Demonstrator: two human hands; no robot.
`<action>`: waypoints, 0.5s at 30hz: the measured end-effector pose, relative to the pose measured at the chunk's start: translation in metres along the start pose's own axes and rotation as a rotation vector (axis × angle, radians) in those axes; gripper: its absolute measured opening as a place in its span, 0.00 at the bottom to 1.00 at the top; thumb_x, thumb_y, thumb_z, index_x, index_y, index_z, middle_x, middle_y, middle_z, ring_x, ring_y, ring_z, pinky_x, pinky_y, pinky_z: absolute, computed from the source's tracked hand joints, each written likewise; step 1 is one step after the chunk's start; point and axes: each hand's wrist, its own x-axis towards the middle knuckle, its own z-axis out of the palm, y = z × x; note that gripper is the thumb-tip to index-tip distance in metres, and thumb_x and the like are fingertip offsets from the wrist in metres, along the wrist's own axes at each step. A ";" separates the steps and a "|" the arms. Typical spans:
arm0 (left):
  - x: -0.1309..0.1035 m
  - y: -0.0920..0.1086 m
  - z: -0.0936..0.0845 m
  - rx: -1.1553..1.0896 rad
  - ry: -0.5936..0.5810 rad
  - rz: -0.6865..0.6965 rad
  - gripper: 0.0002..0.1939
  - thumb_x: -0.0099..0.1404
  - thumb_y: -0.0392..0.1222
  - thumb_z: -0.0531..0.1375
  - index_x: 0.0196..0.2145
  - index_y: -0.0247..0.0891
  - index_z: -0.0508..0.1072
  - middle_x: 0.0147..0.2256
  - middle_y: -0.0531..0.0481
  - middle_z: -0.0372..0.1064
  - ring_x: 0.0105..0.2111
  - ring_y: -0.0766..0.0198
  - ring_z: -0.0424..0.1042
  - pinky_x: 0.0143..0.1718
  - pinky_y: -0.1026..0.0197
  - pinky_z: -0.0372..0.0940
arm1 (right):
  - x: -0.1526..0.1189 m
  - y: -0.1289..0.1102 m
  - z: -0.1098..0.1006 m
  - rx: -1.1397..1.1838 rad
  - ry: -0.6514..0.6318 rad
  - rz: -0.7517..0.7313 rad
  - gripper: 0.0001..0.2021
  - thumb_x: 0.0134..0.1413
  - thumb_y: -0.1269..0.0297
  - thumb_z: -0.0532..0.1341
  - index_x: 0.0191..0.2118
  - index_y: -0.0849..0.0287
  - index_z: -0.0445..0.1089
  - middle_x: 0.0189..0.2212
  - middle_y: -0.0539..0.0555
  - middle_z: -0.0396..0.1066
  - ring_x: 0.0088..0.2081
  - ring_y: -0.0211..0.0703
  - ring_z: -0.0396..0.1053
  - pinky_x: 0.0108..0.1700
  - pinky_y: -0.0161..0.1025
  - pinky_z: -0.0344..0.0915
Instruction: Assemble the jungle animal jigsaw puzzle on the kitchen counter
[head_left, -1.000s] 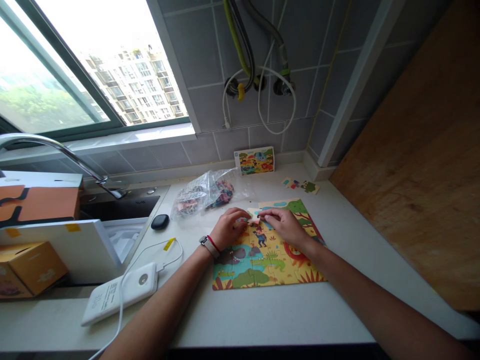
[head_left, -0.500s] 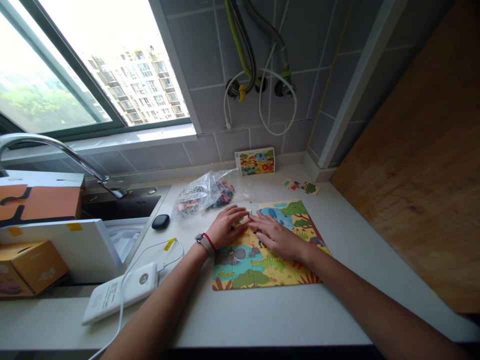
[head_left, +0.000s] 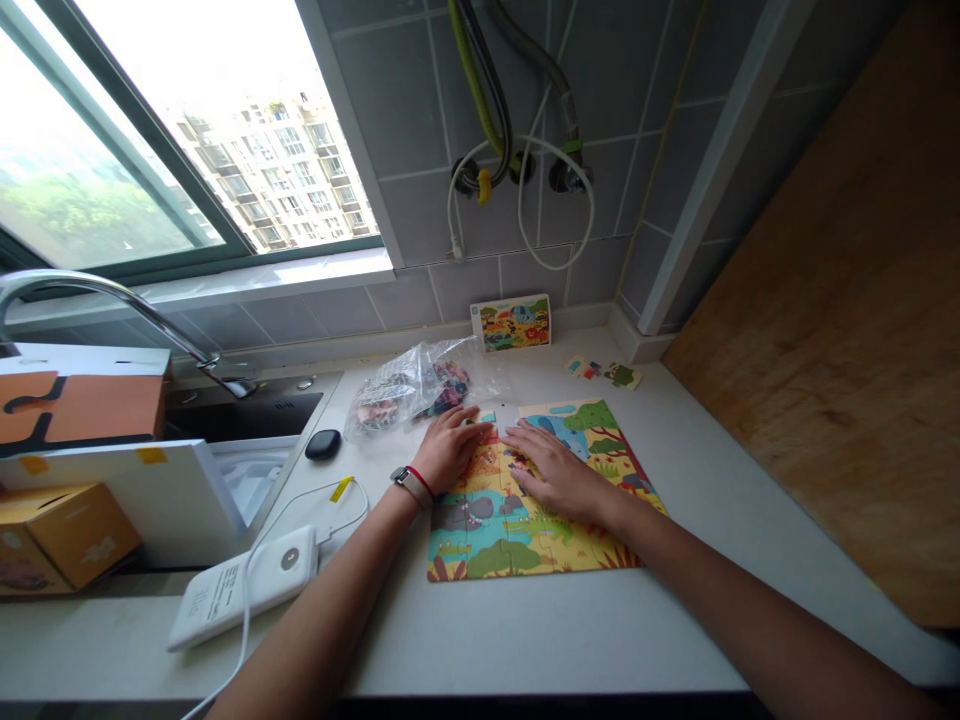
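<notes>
So I'm viewing this remotely through the head cam, and the jigsaw puzzle (head_left: pixel 536 530) lies flat on the white worktop (head_left: pixel 420 640), between the front and back edges. There's a narrow gap in its top row, right between the two hands.

To me this looks like pressing and lining-up work. If so, my advice would be to push straight down over the joins with flat fingertips, let one hand brace the outer edge, and go easy on any sideways shove. Cardboard tabs could pop up pretty easily, I reckon.

Fingers: the left hand (head_left: pixel 448 445) is draped over the puzzle's top left corner, fingers loosely bent and a bit apart, tips by the top-row piece next to the gap. I see no pinch there, though its underside is hidden. The right hand (head_left: pixel 555 470) is palm down across the upper middle, fingers spread, touching the picture surface and not gripping anything I can make out.

Other stuff: a few loose pieces (head_left: pixel 622 376) near the worktop's back right corner, a small picture box (head_left: pixel 516 323) standing at the back edge, and a clear plastic bag (head_left: pixel 409 385) just beyond the left hand.
</notes>
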 end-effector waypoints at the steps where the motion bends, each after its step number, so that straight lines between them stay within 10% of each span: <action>1: 0.000 0.000 0.000 -0.003 0.000 -0.001 0.15 0.76 0.44 0.57 0.53 0.47 0.81 0.60 0.42 0.72 0.59 0.47 0.71 0.61 0.40 0.67 | 0.000 0.000 0.000 -0.002 0.001 -0.001 0.26 0.63 0.63 0.58 0.66 0.59 0.67 0.69 0.62 0.62 0.72 0.56 0.54 0.74 0.59 0.48; 15: 0.003 -0.001 -0.006 -0.028 -0.009 -0.004 0.14 0.74 0.46 0.60 0.52 0.48 0.82 0.59 0.42 0.73 0.58 0.48 0.72 0.61 0.43 0.67 | -0.002 0.000 0.000 -0.055 -0.040 -0.010 0.26 0.65 0.61 0.58 0.67 0.57 0.68 0.70 0.61 0.59 0.74 0.57 0.50 0.74 0.59 0.47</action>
